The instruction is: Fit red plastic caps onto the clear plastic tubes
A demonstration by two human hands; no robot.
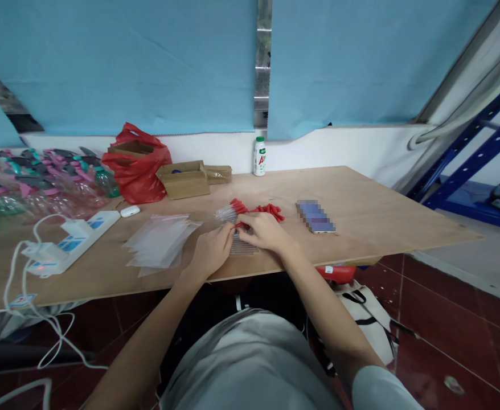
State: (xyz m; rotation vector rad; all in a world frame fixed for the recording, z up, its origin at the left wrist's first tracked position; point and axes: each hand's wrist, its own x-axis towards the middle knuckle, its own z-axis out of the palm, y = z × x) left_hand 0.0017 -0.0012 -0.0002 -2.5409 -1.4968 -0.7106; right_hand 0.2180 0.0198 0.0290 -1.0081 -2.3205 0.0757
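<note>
Left hand (213, 249) and right hand (263, 229) meet, pinching what looks like a red tip (241, 225): lightly, so the thin rods (244, 247) below lie parallel!

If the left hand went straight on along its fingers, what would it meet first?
The left hand would probably meet the small red piece first, then the right hand just beyond; exact depth is unclear.

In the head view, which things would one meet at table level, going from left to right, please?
White power strip → clear plastic bags → left hand → right hand → phone → blue metal shelf.
</note>
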